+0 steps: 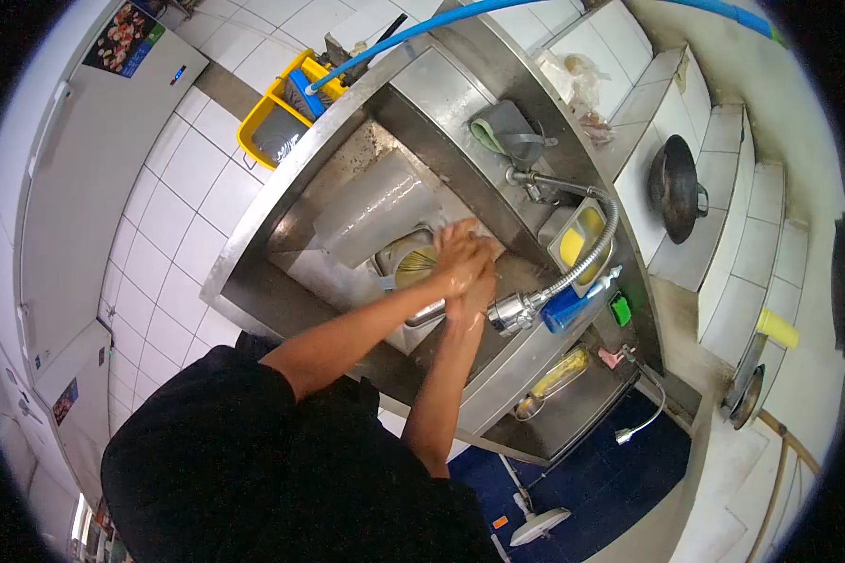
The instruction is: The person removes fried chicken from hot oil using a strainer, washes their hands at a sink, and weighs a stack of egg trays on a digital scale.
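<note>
My left hand (459,255) and my right hand (479,289) are pressed together over the sink basin (310,286), beside the metal faucet head (509,313). The left fingers wrap over the right hand, whose fingers are mostly hidden. Both hands look wet, and no object shows between them. Just left of them, a whisk (419,265) rests in a metal container. A large translucent tub (377,210) lies on its side in the basin.
Right of the basin are a blue bottle (561,310), a metal container with a yellow sponge (573,248) and a green scrubber (621,308). A yellow bucket (256,120) stands on the floor behind. A black wok (674,188) rests on the tiled ledge.
</note>
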The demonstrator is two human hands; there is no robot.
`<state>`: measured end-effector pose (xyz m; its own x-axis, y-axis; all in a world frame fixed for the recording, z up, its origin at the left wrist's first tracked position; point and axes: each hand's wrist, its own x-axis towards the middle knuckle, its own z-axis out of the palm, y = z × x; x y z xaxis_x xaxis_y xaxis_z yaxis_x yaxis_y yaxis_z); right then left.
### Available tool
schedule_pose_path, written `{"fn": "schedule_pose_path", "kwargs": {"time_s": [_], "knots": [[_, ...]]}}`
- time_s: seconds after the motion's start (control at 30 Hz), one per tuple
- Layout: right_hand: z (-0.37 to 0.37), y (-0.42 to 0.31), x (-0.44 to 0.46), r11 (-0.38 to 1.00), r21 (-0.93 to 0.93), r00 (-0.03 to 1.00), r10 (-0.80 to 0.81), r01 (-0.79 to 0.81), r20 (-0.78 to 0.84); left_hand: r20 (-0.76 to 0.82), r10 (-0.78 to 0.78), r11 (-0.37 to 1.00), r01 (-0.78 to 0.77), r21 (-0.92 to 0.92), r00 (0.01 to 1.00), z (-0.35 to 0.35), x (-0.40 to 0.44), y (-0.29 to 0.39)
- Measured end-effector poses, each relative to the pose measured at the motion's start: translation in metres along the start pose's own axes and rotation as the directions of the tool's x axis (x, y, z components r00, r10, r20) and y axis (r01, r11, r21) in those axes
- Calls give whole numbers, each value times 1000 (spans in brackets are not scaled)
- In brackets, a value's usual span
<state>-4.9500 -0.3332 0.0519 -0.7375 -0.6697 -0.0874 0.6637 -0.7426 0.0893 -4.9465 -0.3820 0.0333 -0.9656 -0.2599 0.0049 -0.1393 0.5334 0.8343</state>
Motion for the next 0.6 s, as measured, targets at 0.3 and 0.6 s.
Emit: {"fn": "schedule_pose_path", "kwargs": {"time_s": [0.3,0.6], "knots": [[-29,-21,-4,663,-696,789,-570,275,-231,609,-157,-347,534,-771,778,-9,8,8],[-3,-5,15,615,-788,699,-549,-33,-458,713,-473,-320,653,-686,518,-18,8,29]]}}
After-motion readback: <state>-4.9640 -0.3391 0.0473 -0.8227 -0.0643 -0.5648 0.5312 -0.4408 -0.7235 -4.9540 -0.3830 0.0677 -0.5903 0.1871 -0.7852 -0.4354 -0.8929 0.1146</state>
